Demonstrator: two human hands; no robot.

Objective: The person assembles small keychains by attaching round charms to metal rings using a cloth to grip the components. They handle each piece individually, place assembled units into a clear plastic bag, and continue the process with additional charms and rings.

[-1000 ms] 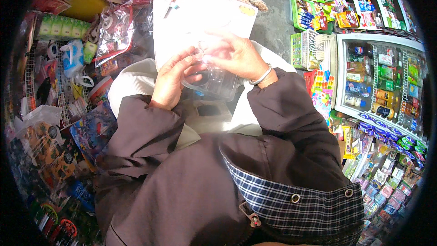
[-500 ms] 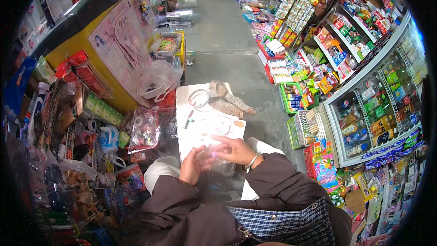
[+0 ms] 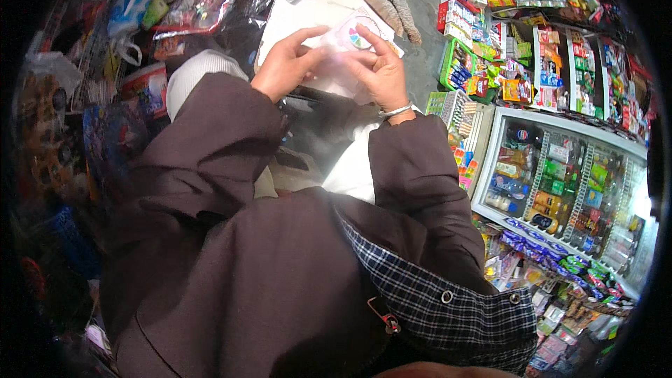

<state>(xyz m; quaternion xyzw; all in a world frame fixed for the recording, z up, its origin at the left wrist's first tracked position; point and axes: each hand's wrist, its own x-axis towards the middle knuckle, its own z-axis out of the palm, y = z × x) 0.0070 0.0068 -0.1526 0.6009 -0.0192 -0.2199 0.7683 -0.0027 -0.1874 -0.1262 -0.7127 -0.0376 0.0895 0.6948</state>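
Spanning the gap between the left hand (image 3: 290, 63) and the right hand (image 3: 383, 78): a pale see-through packet (image 3: 340, 70), blurred by glare, its long axis seeming to run away from the body with a slight lean right. Both hands half curled, thumbs inward, one at either side; whether either grips it cannot be told. Round multicoloured patch (image 3: 359, 37) lies nearer the right hand, beside its forefinger tip; white desk (image 3: 288, 22) beyond the hands.
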